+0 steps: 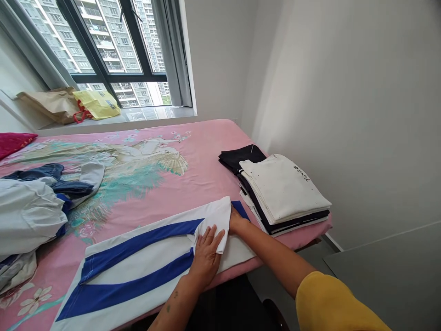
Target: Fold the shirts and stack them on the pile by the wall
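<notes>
Two bags (98, 105), contents unclear, lie beyond the striped garment (143, 259).

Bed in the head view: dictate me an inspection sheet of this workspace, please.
Surface: pink bedsheet, flower-printed.
Things in hand: blue-and-white garment laid out, a white flap folded over near its right end.
Clutter: loose clothes heap, picture left; folded clothes stack, right; brown paper bag and yellow bag on the windowsill.
Hands: left hand flat against the flap; right hand at its edge, fingers hidden.
Cables: nothing seen.
Surroundings: window, gray curtain, pale wall.
</notes>
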A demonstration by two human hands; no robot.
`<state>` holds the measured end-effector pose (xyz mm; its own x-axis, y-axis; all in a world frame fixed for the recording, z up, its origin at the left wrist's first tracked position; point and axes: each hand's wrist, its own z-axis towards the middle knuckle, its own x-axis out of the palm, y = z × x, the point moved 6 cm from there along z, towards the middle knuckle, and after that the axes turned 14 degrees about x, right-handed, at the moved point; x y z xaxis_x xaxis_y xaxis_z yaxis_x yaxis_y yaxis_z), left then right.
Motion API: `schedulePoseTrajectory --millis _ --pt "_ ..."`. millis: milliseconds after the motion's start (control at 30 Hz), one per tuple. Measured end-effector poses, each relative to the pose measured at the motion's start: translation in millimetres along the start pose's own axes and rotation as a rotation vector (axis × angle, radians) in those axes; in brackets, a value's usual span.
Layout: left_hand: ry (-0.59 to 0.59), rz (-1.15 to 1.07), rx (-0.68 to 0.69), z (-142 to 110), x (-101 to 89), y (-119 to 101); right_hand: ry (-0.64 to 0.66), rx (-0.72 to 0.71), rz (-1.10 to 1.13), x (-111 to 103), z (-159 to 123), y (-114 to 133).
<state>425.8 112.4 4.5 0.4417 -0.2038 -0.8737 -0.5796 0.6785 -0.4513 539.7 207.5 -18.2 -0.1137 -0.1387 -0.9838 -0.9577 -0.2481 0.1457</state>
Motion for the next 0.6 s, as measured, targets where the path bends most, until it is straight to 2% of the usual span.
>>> schedulePoseTrajectory --millis 100,200,433,600 --pt "0.014 0.1 0.02 -5 13.9 0 0.007 0.034 0.021 -6 -8 -2" --pt "0.01 0.187 0.056 -8 19.8 -3 0.026 0.137 0.0 -13 -13 -7" --pt "0.01 0.241 0.05 -7 18.6 -7 0.033 0.391 -0.02 -17 -15 -26" --pt "0.031 0.129 0.002 -4 10.0 -13 -0.091 0.576 0.078 -28 -21 -48"
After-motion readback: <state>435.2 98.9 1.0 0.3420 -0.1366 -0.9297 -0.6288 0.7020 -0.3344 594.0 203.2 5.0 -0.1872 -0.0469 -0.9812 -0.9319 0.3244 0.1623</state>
